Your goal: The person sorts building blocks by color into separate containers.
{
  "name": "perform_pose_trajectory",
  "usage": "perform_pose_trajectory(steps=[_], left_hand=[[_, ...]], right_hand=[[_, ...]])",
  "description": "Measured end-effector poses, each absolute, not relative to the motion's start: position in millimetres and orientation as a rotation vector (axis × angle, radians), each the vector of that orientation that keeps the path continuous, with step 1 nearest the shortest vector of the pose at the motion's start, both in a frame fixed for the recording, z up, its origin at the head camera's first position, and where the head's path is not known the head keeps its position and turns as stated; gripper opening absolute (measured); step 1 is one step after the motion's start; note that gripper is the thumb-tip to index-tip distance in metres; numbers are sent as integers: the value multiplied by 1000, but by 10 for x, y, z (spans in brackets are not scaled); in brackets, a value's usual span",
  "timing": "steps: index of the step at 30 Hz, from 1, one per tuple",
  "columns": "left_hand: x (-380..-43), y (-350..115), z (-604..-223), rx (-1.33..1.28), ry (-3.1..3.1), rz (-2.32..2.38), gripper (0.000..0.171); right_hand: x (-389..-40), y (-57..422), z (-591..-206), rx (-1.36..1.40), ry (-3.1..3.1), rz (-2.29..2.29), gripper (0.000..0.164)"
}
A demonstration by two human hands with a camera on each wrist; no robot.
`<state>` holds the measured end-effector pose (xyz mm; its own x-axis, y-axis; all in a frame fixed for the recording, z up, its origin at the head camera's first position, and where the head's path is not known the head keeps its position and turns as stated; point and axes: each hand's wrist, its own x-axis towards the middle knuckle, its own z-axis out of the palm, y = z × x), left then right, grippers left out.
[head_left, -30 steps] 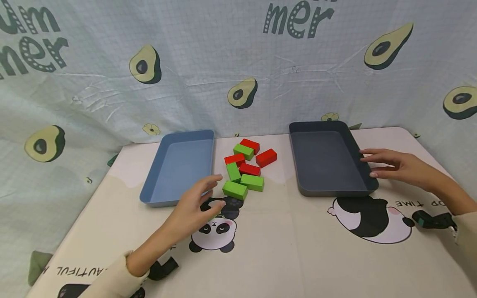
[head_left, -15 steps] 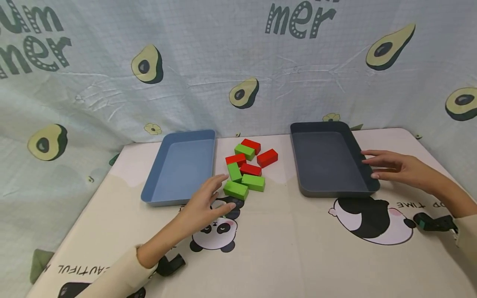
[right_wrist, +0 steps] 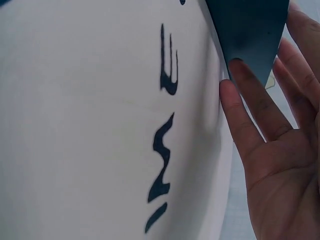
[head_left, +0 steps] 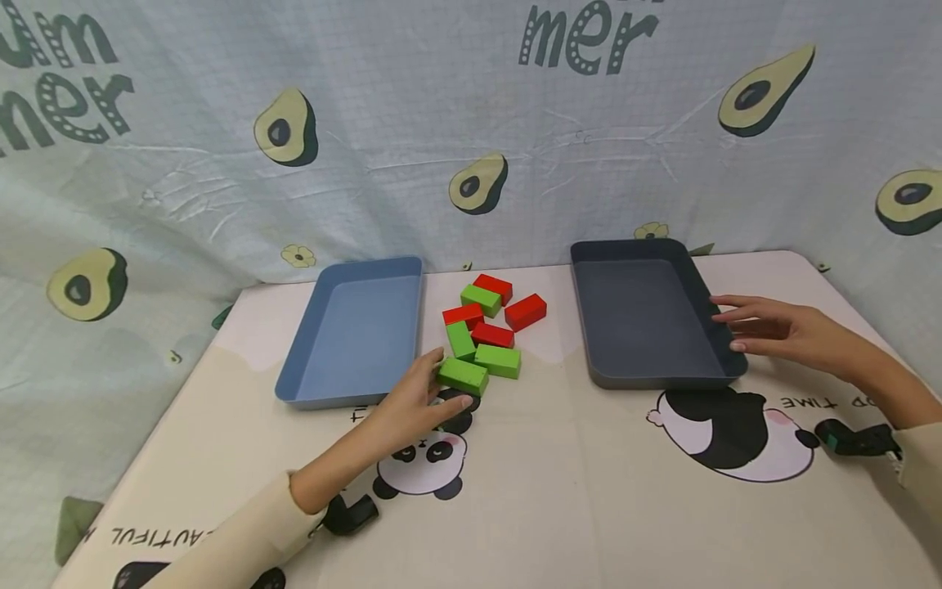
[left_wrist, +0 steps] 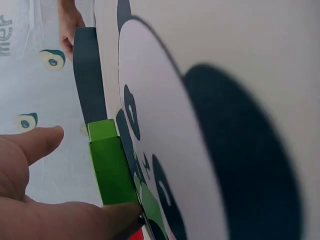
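Observation:
A green block (head_left: 463, 376) lies nearest to me in a loose cluster of red and green blocks. My left hand (head_left: 408, 409) reaches to it with thumb and fingers spread apart, the thumb on the near side. In the left wrist view a fingertip lies against or just beside the green block (left_wrist: 111, 170); contact is hard to tell, and the other digit stands off it. On the right, the relaxed fingers of my right hand (head_left: 802, 335) rest at the right wall of a dark grey tray (head_left: 648, 327). The right wrist view has the fingertips against the tray's side (right_wrist: 250, 35).
A blue tray (head_left: 361, 327) stands left of the blocks. Behind the near one are another green block (head_left: 498, 361), a red block (head_left: 526, 312) and several more, some touching. A printed cloth covers the table (head_left: 552, 491); a patterned sheet (head_left: 397, 106) hangs behind.
My left hand has moved right and slightly forward, from beside the blue tray to the nearest green block. The right hand has stayed at the dark grey tray. The blocks lie as before.

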<state>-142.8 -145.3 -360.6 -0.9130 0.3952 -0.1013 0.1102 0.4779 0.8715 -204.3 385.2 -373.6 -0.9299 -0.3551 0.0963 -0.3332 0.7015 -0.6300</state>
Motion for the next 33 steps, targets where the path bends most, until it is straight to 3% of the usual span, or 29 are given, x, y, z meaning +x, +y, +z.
perform_pose_trajectory(steps=[12,24,33], left_hand=[[-1484,-1169,-3529,265,2657,1156,79],[-1589,-1221,-3566,422,2629,1166,63],[-1669,-1355,-3595,370,2196,1498,74]], right_hand=[[-2059,3842,-3737,-559,2876,-1039,41],[-2050,3839,-3760,-577,2868,-1057,39],[-2070,3868,-3757,-574,2859,-1011,41]])
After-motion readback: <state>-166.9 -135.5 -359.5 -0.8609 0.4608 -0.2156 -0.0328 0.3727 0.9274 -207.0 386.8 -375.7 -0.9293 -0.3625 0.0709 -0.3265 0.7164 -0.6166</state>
